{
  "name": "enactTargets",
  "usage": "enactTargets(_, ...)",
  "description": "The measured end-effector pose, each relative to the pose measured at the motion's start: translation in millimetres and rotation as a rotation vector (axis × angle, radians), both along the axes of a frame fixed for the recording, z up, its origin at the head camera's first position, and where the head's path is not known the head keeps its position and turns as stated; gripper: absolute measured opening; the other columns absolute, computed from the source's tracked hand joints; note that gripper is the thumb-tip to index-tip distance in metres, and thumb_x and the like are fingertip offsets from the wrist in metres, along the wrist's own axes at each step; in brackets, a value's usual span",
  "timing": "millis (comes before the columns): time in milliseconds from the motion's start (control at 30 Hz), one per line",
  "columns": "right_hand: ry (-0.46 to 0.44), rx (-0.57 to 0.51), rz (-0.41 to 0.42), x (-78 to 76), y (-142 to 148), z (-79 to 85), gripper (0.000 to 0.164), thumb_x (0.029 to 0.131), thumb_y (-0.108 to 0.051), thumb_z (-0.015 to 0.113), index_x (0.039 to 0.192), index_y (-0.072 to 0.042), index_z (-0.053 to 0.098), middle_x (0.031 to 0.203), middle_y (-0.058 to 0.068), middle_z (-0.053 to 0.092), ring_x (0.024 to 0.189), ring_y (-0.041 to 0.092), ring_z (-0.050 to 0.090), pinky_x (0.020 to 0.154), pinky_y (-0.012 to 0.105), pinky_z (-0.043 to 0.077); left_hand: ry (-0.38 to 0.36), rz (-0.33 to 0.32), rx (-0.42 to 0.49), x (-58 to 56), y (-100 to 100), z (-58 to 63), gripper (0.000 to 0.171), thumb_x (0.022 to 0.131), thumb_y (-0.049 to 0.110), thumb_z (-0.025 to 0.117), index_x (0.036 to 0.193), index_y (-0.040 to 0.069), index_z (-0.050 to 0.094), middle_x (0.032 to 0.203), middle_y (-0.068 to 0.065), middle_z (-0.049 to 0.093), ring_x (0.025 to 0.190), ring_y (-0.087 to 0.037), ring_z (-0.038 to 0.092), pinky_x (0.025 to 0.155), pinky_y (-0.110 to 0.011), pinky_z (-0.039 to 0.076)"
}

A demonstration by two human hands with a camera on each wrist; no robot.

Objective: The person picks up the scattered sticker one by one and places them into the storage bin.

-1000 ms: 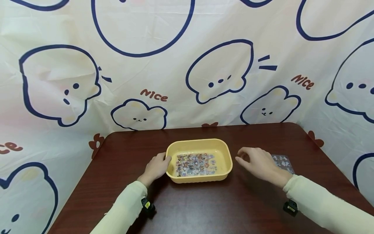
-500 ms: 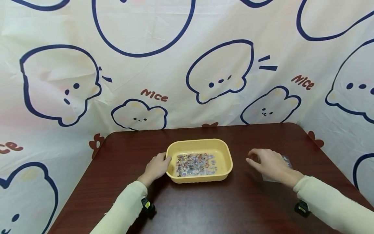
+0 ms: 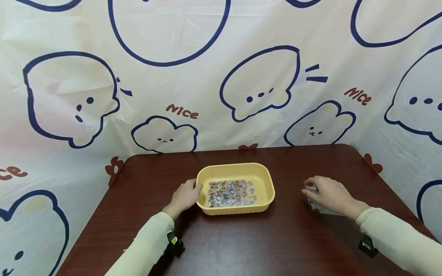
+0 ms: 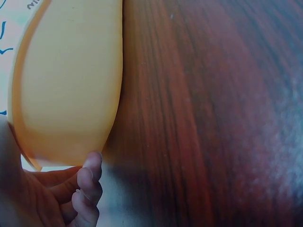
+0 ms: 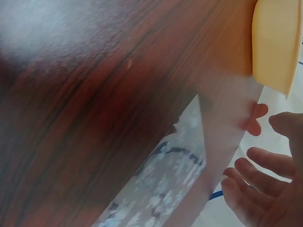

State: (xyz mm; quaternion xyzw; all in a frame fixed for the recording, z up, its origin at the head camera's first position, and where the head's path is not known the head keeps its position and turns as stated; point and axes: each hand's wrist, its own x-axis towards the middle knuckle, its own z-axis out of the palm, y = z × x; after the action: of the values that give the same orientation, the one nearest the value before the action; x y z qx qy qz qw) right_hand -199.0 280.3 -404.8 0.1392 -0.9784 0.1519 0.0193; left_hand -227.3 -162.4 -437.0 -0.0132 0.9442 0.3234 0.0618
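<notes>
A yellow plastic basin [image 3: 235,210] sits mid-table, with many small multicoloured flat pieces [image 3: 228,193] spread over its floor. My left hand [image 3: 183,197] grips its left end, thumb over the rim. The left wrist view shows the fingers [image 4: 93,163] curled below the basin's outer wall [image 4: 71,85]. To the right of the basin, my right hand [image 3: 329,194] hangs over a flat clear plastic packet [image 3: 324,210] with pale, patterned bits. In the right wrist view the fingers [image 5: 258,177] are loosely bent with nothing between them, beside the packet [image 5: 163,177]. The hand partly hides it in the head view.
A dark reddish-brown wooden table [image 3: 228,245] carries everything. Behind it and at both sides hangs a pale cloth [image 3: 207,92] with blue cartoon outlines. Each sleeved wrist wears a small black device, one on the left [image 3: 175,245] and one on the right [image 3: 368,246].
My right hand has moved rightward, away from the basin and over the packet. The left hand and the basin have stayed in place.
</notes>
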Motion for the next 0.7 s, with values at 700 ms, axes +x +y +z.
enactTargets(700,-0.046,0.184,0.061,2.3,37.9,-21.3,0.078,0.081,-0.055,0.077,0.133,0.000,0.062,0.130,0.030,0.060,0.112,0.045,0.061,0.085,0.061,0.051,-0.003,0.005,-0.004,0.6,-0.4,0.8,0.045,0.104,0.034,0.040,0.133,0.007,0.062,0.078,-0.004,0.064,0.067,-0.015,0.059,0.063,-0.030,0.040)
